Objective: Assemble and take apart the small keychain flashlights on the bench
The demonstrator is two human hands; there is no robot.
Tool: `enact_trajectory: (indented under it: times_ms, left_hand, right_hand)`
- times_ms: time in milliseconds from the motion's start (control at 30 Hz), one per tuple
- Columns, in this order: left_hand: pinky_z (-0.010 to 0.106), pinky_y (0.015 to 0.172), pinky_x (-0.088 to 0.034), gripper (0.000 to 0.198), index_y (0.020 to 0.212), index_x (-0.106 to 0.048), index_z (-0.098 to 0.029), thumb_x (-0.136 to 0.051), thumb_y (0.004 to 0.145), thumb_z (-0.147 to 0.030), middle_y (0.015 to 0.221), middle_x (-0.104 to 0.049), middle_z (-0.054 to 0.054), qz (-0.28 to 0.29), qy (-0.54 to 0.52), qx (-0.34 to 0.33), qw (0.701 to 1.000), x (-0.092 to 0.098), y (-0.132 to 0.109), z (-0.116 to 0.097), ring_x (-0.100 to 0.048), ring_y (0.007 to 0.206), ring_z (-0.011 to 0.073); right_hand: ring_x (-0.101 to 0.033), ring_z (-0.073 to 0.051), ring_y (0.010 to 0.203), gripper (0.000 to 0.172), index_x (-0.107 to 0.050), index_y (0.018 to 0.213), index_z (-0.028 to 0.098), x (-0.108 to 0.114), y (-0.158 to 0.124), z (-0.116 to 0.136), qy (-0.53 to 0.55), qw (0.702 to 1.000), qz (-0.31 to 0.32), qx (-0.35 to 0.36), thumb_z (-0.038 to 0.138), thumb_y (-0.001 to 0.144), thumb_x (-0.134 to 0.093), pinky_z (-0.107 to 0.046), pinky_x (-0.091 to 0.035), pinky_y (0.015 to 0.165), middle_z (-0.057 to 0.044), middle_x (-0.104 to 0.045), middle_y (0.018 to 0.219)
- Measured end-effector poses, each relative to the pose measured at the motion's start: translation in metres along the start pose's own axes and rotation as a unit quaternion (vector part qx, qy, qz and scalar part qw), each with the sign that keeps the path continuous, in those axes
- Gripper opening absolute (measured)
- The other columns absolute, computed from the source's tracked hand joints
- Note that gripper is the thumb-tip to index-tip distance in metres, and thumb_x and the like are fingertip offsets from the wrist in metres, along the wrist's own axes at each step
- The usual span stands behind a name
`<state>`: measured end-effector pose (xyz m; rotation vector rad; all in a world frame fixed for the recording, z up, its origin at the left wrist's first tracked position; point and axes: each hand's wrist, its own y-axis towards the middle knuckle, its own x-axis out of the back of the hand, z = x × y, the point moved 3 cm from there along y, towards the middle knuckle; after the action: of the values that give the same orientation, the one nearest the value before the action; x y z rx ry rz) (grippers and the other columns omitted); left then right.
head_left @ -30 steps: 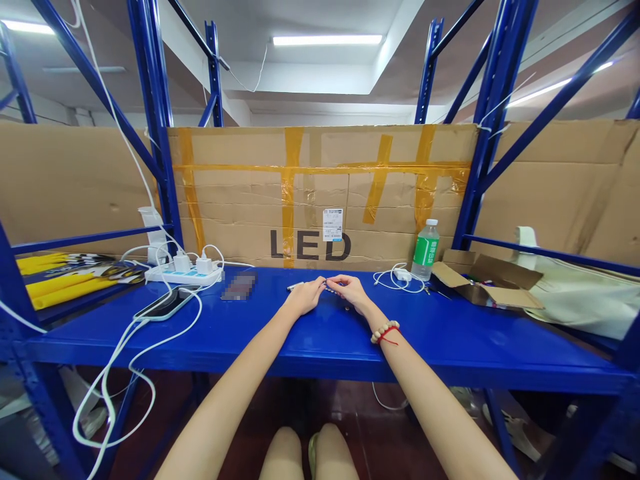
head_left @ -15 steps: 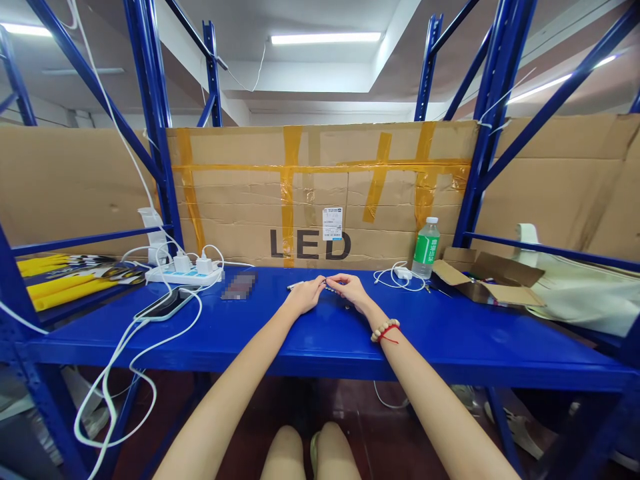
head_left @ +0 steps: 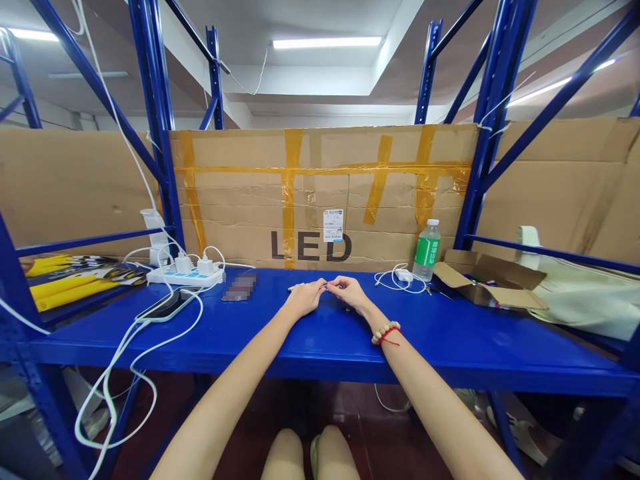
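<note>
Two hands, our left hand (head_left: 306,298) and our right hand (head_left: 347,293), meet over the blue bench (head_left: 310,347). Between their fingertips we see a small dark piece (head_left: 326,285); both hands are narrow, seemingly pinching it, though it is too tiny for us to identify. At nine o'clock from it, a slim pale rod (head_left: 291,289) pokes out beside the left hand. Near five o'clock, a tiny speck (head_left: 348,309) lies by the right hand, whose wrist wears a beaded bracelet (head_left: 385,333). Toward three o'clock we find a white adapter (head_left: 403,275) with its looped cable, then an open carton (head_left: 505,295); between two and three stands a green-labelled bottle (head_left: 427,252). Well off at nine lies a power strip (head_left: 210,277). At twelve rises a taped cardboard panel (head_left: 330,190).
</note>
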<state>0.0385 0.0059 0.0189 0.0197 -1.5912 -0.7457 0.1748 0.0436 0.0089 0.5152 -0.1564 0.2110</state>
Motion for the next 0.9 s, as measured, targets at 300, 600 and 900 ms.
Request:
enact_trajectory:
  times_ms: [300,600,900]
  left_hand:
    - [0.031,0.073,-0.047,0.028,0.109,-0.047,-0.023,-0.025,0.093,-0.03,0.102,-0.066,0.006,0.015,0.008,0.007,1.0,-0.003,0.0026,0.0021,-0.063,0.093,0.0229]
    - [0.033,0.072,-0.048,0.028,0.111,-0.046,-0.021,-0.026,0.093,-0.029,0.1,-0.067,0.007,0.013,0.014,0.008,1.0,-0.0019,0.002,0.0003,-0.063,0.092,0.0241]
    - [0.033,0.071,-0.048,0.028,0.11,-0.047,-0.02,-0.027,0.093,-0.028,0.096,-0.067,0.008,0.01,0.021,-0.001,1.0,-0.0025,0.0014,0.001,-0.065,0.087,0.0238]
  right_hand:
    - [-0.038,-0.006,0.044,0.045,-0.059,0.062,0.014,-0.0003,0.0016,-0.0031,0.003,1.0,0.001,0.003,0.055,0.049,-0.07,-0.021,-0.029,0.042,0.003,-0.052,0.052]
    - [-0.039,-0.006,0.047,0.046,-0.067,0.076,0.012,0.0008,0.0005,-0.0003,0.003,1.0,-0.002,0.005,0.05,0.051,-0.071,-0.023,-0.032,0.045,-0.001,-0.058,0.062]
    - [-0.038,-0.007,0.046,0.045,-0.068,0.069,0.012,-0.0008,0.0009,0.0005,-0.001,1.0,0.005,-0.003,0.053,0.049,-0.071,-0.023,-0.028,0.043,-0.001,-0.056,0.056]
